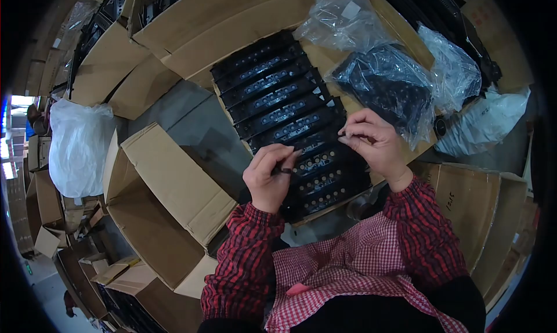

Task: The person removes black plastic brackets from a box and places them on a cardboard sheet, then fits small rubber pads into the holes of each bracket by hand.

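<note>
Several long black plastic strips (278,95) lie side by side in a row before me. The farther ones carry round grey spots along the middle; on the nearer strips (319,185) the spots are tan. My left hand (270,173) is over the left end of a middle strip, thumb and fingertips pinched together, with a dark band on one finger. Above the right ends of the strips, my right hand (374,144) is also closed in a pinch. Whatever is between the fingertips of either hand is too small to make out.
An open cardboard box (174,188) stands at left, near a white plastic bag (81,147). Clear plastic bags (348,20) and a wrapped black part (386,80) lie at upper right. Another cardboard box (464,211) is by my right arm.
</note>
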### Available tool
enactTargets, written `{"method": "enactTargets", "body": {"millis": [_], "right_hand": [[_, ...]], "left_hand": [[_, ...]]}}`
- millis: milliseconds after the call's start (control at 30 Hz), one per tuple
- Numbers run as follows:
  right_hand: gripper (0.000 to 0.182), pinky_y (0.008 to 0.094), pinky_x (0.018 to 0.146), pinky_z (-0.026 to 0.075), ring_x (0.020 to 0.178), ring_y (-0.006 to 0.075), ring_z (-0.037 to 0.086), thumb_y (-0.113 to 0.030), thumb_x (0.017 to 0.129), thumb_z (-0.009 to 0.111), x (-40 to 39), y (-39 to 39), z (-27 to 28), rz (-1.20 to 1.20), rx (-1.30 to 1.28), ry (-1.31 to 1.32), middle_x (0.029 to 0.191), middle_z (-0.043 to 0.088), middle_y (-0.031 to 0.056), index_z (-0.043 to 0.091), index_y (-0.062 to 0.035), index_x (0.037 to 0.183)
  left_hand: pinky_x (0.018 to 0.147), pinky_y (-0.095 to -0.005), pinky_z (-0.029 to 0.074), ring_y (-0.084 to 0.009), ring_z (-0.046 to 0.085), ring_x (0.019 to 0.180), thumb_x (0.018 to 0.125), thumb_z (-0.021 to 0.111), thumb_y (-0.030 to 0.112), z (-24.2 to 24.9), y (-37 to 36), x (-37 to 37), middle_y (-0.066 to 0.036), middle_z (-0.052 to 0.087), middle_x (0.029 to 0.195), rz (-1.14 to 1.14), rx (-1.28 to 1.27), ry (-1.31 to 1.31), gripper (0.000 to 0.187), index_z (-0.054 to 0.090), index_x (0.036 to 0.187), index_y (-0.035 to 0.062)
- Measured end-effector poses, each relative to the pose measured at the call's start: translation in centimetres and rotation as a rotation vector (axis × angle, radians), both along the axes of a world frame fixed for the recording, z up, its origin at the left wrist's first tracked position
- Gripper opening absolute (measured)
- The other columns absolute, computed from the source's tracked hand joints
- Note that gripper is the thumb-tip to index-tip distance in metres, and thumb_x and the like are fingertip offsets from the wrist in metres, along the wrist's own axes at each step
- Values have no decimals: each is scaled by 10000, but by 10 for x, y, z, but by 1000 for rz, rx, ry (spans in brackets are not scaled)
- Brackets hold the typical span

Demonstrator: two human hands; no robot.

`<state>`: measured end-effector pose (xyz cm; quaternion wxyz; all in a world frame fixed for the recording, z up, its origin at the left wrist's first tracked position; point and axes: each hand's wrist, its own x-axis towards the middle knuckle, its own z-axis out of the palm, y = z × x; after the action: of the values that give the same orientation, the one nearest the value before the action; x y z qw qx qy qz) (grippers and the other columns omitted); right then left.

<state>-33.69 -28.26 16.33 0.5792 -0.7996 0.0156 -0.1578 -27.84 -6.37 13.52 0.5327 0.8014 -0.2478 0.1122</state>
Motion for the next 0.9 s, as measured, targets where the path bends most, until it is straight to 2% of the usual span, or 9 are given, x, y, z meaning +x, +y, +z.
{"method": "enactTargets", "body": {"millis": [67, 133, 167, 233, 267, 467, 667, 833, 900], "right_hand": [[73, 220, 723, 470, 823, 137, 598, 25, 784, 646, -2, -3, -9, 32, 25, 186, 923, 602, 46, 640, 28, 857], [89, 243, 707, 471, 789, 147, 602, -21, 779, 662, 1, -7, -53, 54, 12, 321, 860, 625, 51, 653, 26, 854], [89, 243, 707, 471, 789, 147, 602, -21, 779, 662, 0, -2, -72, 58, 14, 323, 860, 625, 51, 653, 26, 854], [111, 295, 703, 480, 775, 196, 614, -70, 759, 680, -4, 7, -102, 62, -137, 460, 824, 639, 87, 672, -2, 846], [120, 400, 720, 496, 809, 330, 617, -125, 739, 670, -5, 15, -101, 26, -294, 479, 844, 649, 137, 693, -57, 836], [83, 413, 714, 499, 799, 330, 615, -114, 746, 648, -10, 39, -101, -70, -459, 494, 849, 629, 119, 682, -67, 806], [142, 403, 693, 501, 787, 322, 616, -106, 752, 655, -10, 40, -99, -19, -616, 538, 862, 635, 112, 669, -54, 883], [135, 389, 670, 504, 782, 296, 622, -103, 786, 617, -7, 31, -83, -84, -681, 381, 869, 632, 103, 657, -63, 909], [135, 369, 651, 500, 766, 285, 623, -105, 796, 611, -5, 29, -72, -95, -645, 273, 870, 633, 101, 658, -47, 909]], "left_hand": [[633, -264, 504, -189, 626, 681, 721, 738, 7, -16, 2, -1, -95, 656, 791, 45, 45, 161, 122, 662, 816, 12], [576, -227, 459, -106, 556, 601, 758, 748, 107, -31, 7, 0, -43, 641, 720, 88, 201, 898, 147, 678, 839, 7], [566, -235, 458, -98, 541, 567, 763, 743, 147, -40, 9, -1, -14, 627, 673, 38, 245, 1031, 156, 685, 810, 10], [615, -296, 483, -200, 594, 608, 738, 746, 200, -81, 17, -6, -93, 646, 698, 65, 402, 1000, 212, 691, 805, 6], [664, -358, 509, -302, 647, 650, 714, 748, 253, -86, 17, -8, -172, 664, 722, 91, 558, 967, 269, 697, 800, 3], [675, -375, 520, -301, 660, 716, 750, 717, 312, -65, -2, -11, -196, 666, 784, 162, 918, 775, 327, 698, 842, -1], [751, -397, 514, -340, 649, 825, 755, 701, 317, -51, 1, -7, -233, 652, 828, 132, 958, 700, 350, 691, 872, -13], [626, -321, 509, -252, 640, 684, 817, 659, 351, -45, 10, 11, -148, 656, 738, 82, 718, 667, 367, 672, 858, -14], [528, -277, 454, -184, 554, 575, 894, 572, 374, -25, 3, 16, -79, 630, 735, -70, 79, 1200, 388, 632, 964, -3]]}}
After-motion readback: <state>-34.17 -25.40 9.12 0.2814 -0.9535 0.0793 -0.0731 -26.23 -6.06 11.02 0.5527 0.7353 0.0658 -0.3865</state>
